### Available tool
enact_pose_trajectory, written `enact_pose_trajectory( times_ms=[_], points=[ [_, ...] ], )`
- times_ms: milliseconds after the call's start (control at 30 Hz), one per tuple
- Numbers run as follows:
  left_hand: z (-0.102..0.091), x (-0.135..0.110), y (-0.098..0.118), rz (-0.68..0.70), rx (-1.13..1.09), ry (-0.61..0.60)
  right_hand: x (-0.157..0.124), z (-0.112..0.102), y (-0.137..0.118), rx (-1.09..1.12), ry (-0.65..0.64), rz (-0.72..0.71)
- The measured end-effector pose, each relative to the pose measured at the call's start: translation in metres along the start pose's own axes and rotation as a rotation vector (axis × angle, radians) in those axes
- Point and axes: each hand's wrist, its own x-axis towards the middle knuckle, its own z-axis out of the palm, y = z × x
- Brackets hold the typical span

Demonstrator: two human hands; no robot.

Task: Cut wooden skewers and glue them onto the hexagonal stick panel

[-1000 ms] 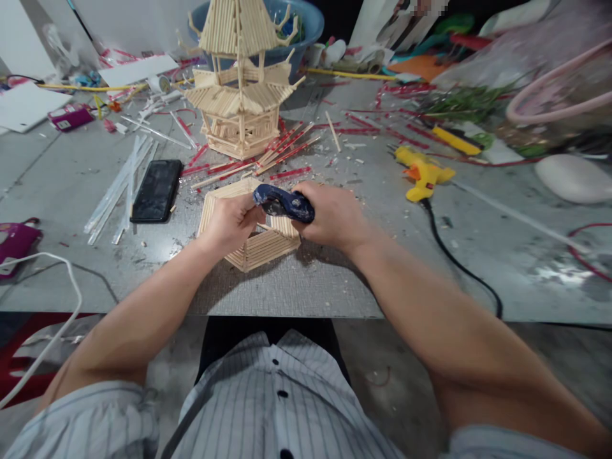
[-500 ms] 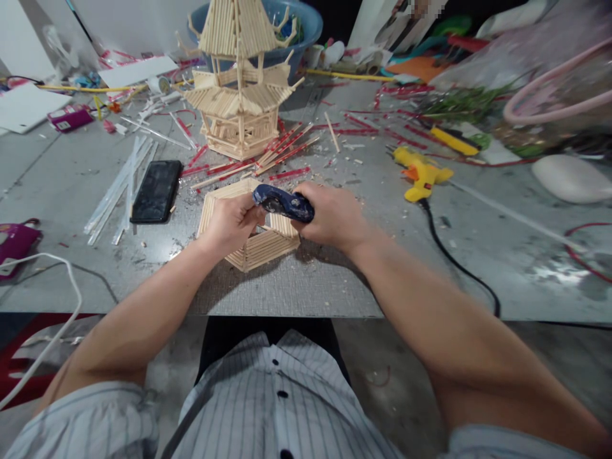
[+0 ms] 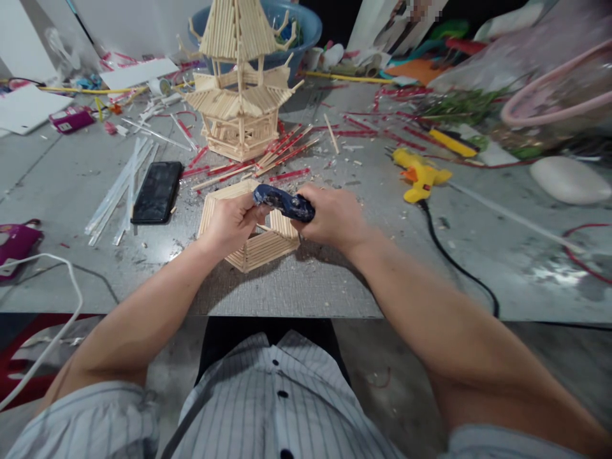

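Note:
In the head view my right hand (image 3: pixel 332 215) is wrapped round a dark blue hand tool (image 3: pixel 283 201) with worn, whitish marks, which looks like a cutter. The tool points left and hangs over a six-sided frame (image 3: pixel 265 250) of stacked thin wooden sticks on the table. At the tool's far end my left hand (image 3: pixel 230 220) is closed in a pinch. What its fingertips grip is hidden behind them and the tool. Both hands partly cover the frame.
A stick pagoda (image 3: pixel 240 95) stands behind the frame, with red-wrapped sticks (image 3: pixel 282 153) before it. A black phone (image 3: pixel 157 192) and clear glue sticks (image 3: pixel 119 191) lie left. To the right are a yellow glue gun (image 3: pixel 421 175), its black cord and a white mouse-shaped object (image 3: pixel 570 180).
My right hand and the blue tool have shifted very slightly. My left hand, the stick frame and the things on the table look the same.

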Motion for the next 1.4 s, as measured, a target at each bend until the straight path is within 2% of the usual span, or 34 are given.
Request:
enact_pose_trajectory(
  times_ms=[100,200,333,433,700,1033,1400],
  points=[
    [0.000,0.000,0.000,-0.001,0.006,0.010,0.000,0.002,-0.001,0.010,0.020,0.020],
    [0.001,0.001,0.000,0.011,0.000,0.022,0.001,0.005,0.001,0.054,0.095,-0.009],
    [0.002,0.001,0.000,0.003,-0.014,0.033,0.006,0.005,0.012,0.074,0.196,0.011],
    [0.002,0.001,0.000,-0.002,-0.030,0.067,0.008,0.004,0.021,0.076,0.214,0.003],
    [0.002,0.002,-0.001,0.079,0.011,0.144,0.008,0.003,0.013,0.127,0.131,-0.137],
    [0.004,0.000,-0.013,0.056,0.088,0.184,0.006,0.001,0.005,0.095,0.063,-0.141],
    [0.002,0.000,-0.011,0.055,0.124,0.174,0.004,0.001,0.002,0.049,0.027,-0.122]
  ],
)
